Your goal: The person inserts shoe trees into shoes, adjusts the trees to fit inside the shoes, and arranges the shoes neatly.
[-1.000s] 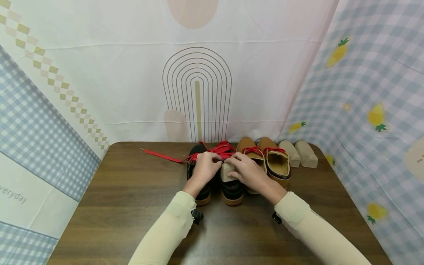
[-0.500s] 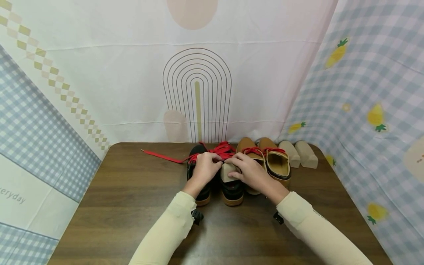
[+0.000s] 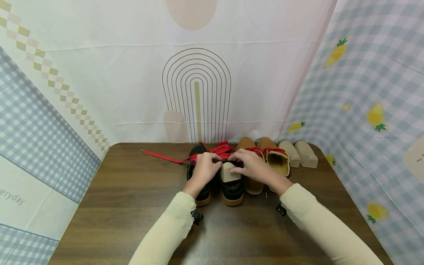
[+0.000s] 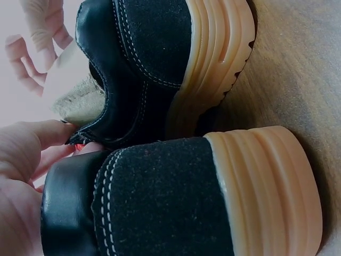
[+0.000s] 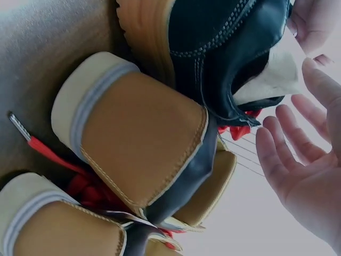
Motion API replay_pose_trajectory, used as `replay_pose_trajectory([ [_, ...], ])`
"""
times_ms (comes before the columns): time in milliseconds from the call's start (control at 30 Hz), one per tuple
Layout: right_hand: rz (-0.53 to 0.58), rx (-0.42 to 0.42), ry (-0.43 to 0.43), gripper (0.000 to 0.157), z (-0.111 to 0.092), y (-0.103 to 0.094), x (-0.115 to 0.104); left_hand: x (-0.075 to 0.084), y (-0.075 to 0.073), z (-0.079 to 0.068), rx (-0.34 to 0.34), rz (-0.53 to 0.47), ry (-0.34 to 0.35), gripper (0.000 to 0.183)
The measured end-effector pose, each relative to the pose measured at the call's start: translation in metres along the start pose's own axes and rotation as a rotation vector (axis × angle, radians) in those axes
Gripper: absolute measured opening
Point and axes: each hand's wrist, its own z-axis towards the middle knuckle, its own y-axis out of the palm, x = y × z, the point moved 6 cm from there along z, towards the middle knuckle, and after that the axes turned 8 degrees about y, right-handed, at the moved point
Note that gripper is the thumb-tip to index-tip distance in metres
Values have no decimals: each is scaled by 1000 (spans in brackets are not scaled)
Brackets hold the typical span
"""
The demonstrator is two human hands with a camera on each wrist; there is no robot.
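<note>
A beige moulded shoe insert [image 3: 229,173] sits in the opening of a black shoe [image 3: 232,195] with a tan sole. My left hand [image 3: 206,167] reaches over the other black shoe [image 3: 202,197], and its thumb and finger pinch the front collar edge of the shoe with the insert, as the left wrist view shows. Just right of the insert [image 5: 274,80] is my right hand [image 5: 314,144], fingers spread and loosely bent, holding nothing. Loose red laces [image 3: 222,149] lie at the front of the black pair.
Two tan shoes [image 3: 278,163] with red laces stand close on the right, partly beneath my right hand. Beyond them lie two more beige inserts [image 3: 305,154]. One red lace end [image 3: 162,156] stretches left across the wooden table [image 3: 132,206]. A patterned cloth hangs behind.
My right hand has eased off the insert and shifted slightly right, its fingers opening. The left hand keeps its pinch and place.
</note>
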Motion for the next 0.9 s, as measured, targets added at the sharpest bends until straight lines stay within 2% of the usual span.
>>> replay_pose_trajectory([
  [533,67,-222,92,32,27,-1,2,1,-1,0,3,9,25,5],
  [900,35,-291,128,35,35,-2,1,0,-1,1,2,8,15,5],
])
